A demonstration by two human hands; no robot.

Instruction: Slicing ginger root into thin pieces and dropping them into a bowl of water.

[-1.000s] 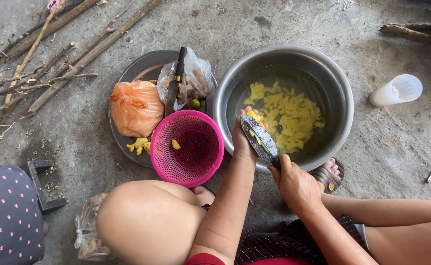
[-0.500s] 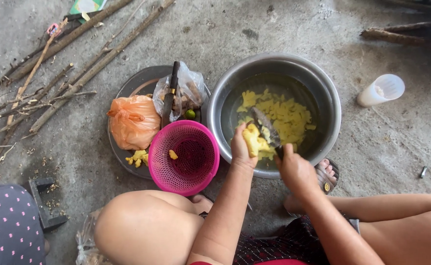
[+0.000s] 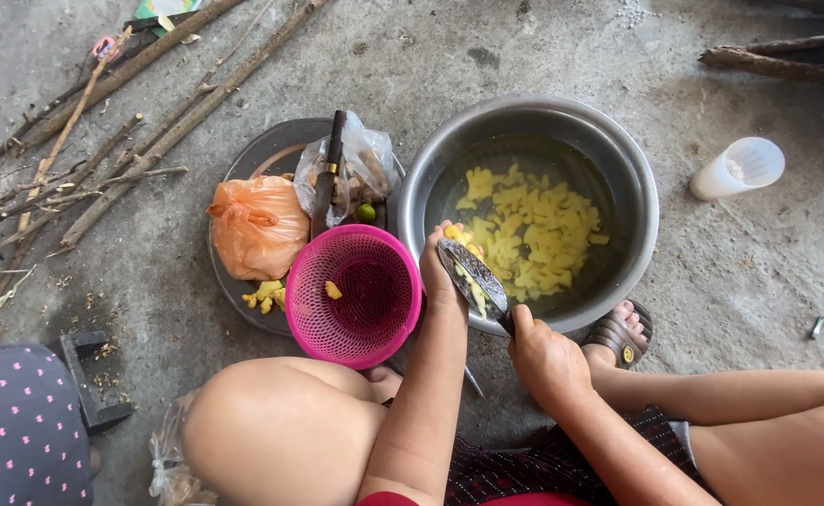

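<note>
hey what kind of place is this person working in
Probably an outdoor or yard cooking spot at ground level. The person squats on a bare concrete floor with loose sticks lying about, and the metal bowl of yellow pieces, the pink basket and the round tray all sit on the ground.

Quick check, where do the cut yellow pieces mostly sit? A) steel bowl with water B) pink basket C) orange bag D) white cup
A: most yellow pieces float in the steel bowl; the pink basket holds just one bit, and the right hand holds a knife over the bowl's rim.
</note>
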